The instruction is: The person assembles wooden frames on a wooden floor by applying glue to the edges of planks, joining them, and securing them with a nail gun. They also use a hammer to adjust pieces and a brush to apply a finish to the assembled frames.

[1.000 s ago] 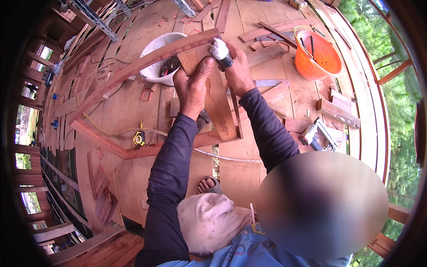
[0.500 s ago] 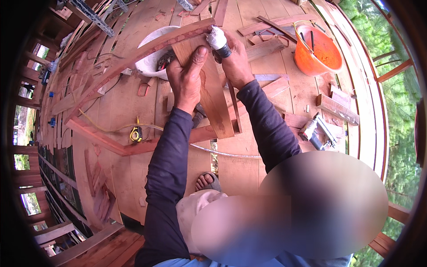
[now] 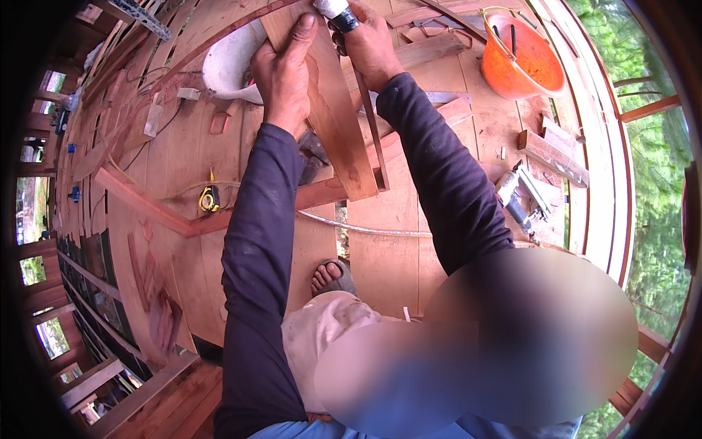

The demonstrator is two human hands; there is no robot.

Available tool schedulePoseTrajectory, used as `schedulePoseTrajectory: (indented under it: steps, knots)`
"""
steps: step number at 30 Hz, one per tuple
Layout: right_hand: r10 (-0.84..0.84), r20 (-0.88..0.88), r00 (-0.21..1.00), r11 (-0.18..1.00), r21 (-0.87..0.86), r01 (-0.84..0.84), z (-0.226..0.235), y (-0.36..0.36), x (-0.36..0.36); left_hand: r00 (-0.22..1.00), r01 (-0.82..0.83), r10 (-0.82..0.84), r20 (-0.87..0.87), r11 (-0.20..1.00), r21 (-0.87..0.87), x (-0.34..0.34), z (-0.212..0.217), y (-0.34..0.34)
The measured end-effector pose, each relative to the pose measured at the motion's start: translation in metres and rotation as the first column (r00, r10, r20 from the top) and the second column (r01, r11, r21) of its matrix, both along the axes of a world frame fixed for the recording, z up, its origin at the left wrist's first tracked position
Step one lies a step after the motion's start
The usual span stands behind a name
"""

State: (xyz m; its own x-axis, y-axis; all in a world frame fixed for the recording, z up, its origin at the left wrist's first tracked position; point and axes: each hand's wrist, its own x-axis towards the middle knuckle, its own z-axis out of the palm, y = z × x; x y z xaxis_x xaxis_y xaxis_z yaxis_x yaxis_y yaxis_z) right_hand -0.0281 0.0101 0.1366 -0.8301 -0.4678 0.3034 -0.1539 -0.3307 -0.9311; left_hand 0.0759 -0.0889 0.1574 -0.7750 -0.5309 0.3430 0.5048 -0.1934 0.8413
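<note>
My left hand point(image 3: 285, 77) is closed on a flat wooden board point(image 3: 336, 110), its thumb lying over the face. The board slants down toward me inside a reddish wooden frame point(image 3: 150, 203). At the board's upper right, my right hand point(image 3: 373, 47) grips a small cylinder point(image 3: 344, 18) with a dark body and a white top. What kind of thing it is I cannot make out. The cylinder's top reaches the upper edge of the picture, close to the frame's far rail. A thin wooden strip point(image 3: 373, 132) runs beside the board.
A whitish bucket point(image 3: 217, 69) stands behind my left hand. To the right are an orange bucket point(image 3: 526, 73), wood offcuts point(image 3: 552, 157) and a nail gun point(image 3: 521, 201). A yellow tape measure point(image 3: 209, 197) and a pale hose point(image 3: 365, 230) lie on the plank floor near my sandalled foot point(image 3: 333, 278).
Both hands, with the board, frame and cylinder, sit higher and slightly farther left in the picture. The floor things have shifted up too, so the view has moved. Both grips look the same.
</note>
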Motion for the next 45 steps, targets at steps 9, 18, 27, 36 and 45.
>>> schedulePoseTrajectory:
  steps: [9,18,27,36,45]
  knots:
    - [-0.113,0.233,0.966,0.993,0.001,0.116,-0.018,0.007,-0.007,0.872,0.364,-0.185,0.453,0.865,-0.347,0.090,-0.009,-0.043]
    - [-0.246,0.470,0.848,0.969,0.124,0.212,-0.117,0.059,-0.007,0.497,0.536,0.100,0.862,0.746,-0.396,0.276,-0.193,-0.074]
    - [-0.199,0.495,0.846,0.980,0.113,0.164,-0.130,0.058,-0.009,0.443,0.280,0.108,0.890,0.926,-0.252,0.355,-0.259,-0.074]
    - [-0.765,-0.356,0.536,0.472,0.255,0.844,-0.034,0.018,0.025,0.408,0.088,0.193,0.892,0.964,-0.249,0.434,-0.272,-0.112]
    - [0.486,-0.278,0.828,0.872,0.212,-0.441,-0.112,-0.182,0.241,-0.001,-0.163,0.628,0.778,0.768,-0.620,0.513,-0.313,-0.265]
